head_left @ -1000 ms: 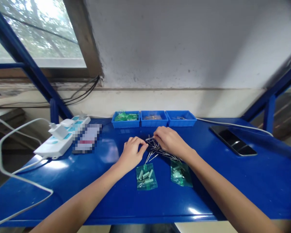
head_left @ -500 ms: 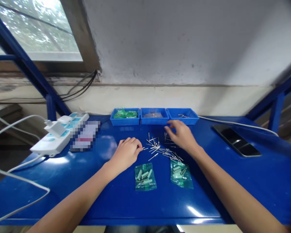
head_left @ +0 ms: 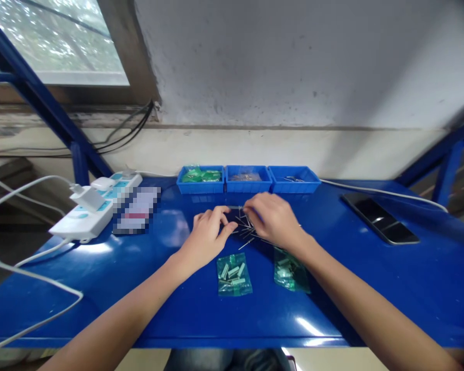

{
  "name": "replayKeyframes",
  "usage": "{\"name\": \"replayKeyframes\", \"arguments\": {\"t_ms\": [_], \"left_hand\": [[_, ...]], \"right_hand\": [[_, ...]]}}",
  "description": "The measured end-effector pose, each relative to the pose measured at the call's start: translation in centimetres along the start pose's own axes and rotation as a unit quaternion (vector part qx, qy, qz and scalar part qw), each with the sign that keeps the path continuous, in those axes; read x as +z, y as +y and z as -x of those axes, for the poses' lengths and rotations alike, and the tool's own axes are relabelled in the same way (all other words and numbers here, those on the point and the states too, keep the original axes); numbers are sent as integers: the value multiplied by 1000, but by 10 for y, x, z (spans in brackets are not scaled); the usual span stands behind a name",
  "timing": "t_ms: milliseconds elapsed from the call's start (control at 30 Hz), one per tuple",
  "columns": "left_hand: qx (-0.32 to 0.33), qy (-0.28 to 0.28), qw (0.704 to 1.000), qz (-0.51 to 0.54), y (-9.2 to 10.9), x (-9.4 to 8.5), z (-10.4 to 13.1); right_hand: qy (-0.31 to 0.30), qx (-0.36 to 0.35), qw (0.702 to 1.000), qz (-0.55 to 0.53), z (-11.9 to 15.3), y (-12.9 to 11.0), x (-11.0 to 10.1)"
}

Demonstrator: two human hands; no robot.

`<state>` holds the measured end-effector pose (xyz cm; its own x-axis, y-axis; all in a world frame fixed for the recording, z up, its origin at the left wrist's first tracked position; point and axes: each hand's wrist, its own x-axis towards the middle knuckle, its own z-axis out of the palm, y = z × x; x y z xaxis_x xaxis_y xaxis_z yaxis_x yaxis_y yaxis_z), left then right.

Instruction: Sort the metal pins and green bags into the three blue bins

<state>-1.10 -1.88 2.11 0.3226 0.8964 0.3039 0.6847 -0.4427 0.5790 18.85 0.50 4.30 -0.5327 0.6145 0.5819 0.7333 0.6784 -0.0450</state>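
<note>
Thin metal rivets (head_left: 246,244) lie scattered on the blue table, partly hidden under my right hand. My left hand (head_left: 209,232) is at the left edge of the pile, thumb and forefinger apart with nothing visible between them. Over the pile, my right hand (head_left: 272,219) has its fingers pressed together; whatever they may hold is too small to make out. Nearer the front lie two green clear bags with light cylindrical pieces, one bag (head_left: 234,275) in the middle and another bag (head_left: 290,273) below my right wrist.
Three blue bins stand along the back: a left bin (head_left: 201,189) with green bags, a middle bin (head_left: 248,187) and a right bin (head_left: 295,187) with metal pieces. A white power strip (head_left: 77,222) and a blurred phone (head_left: 139,208) are left; a black phone (head_left: 379,218) is right.
My right hand has moved left over the rivets, toward my left hand. My left thumb and forefinger have spread apart. The camera view has shifted slightly.
</note>
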Motion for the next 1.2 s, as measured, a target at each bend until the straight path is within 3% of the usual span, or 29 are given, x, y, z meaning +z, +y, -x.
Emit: {"name": "replayKeyframes", "arguments": {"t_ms": [67, 133, 200, 233, 300, 367, 433, 500, 667, 800, 867, 967, 1000, 1067, 1200], "left_hand": [[31, -23, 995, -88, -3, -4, 1], [59, -55, 987, -139, -6, -6, 2], [71, -88, 980, -162, -8, -5, 3], [72, -98, 978, -168, -9, -4, 4], [70, -104, 977, -170, -8, -1, 4], [62, -96, 981, -155, -7, 1, 3], [49, -82, 988, -120, -6, 3, 1], [44, -60, 995, -73, -6, 3, -1], [16, -2, 1000, 17, 1, 2, -1], [-32, -19, 999, 29, 13, 7, 3], [-22, -42, 999, -15, 19, 12, 4], [28, -86, 990, -105, 24, 21, 3], [42, -98, 986, -125, 25, 24, 2], [60, -108, 981, -150, 26, 29, -1], [56, -83, 987, -125, 21, 28, -4]], "right_hand": [[72, 86, 992, 58, -3, 21, -10], [119, 203, 963, 128, -2, 42, -17], [106, 290, 937, 164, 3, 54, -18], [78, 302, 937, 155, 6, 54, -17], [9, 252, 964, 81, 12, 43, -11], [-53, 133, 989, -26, 14, 22, -2], [-91, 27, 991, -91, 12, 0, 6], [-101, -12, 990, -97, 10, -17, 11], [-78, -22, 995, -61, 8, -26, 8], [-5, -7, 1000, -23, 3, -1, -13], [78, 77, 994, 14, -2, 22, -24], [163, 244, 951, 100, -1, 55, -30], [160, 276, 941, 114, 1, 61, -27], [103, 279, 951, 87, 9, 64, -19], [-71, 133, 984, -91, 21, 35, -5]]}}
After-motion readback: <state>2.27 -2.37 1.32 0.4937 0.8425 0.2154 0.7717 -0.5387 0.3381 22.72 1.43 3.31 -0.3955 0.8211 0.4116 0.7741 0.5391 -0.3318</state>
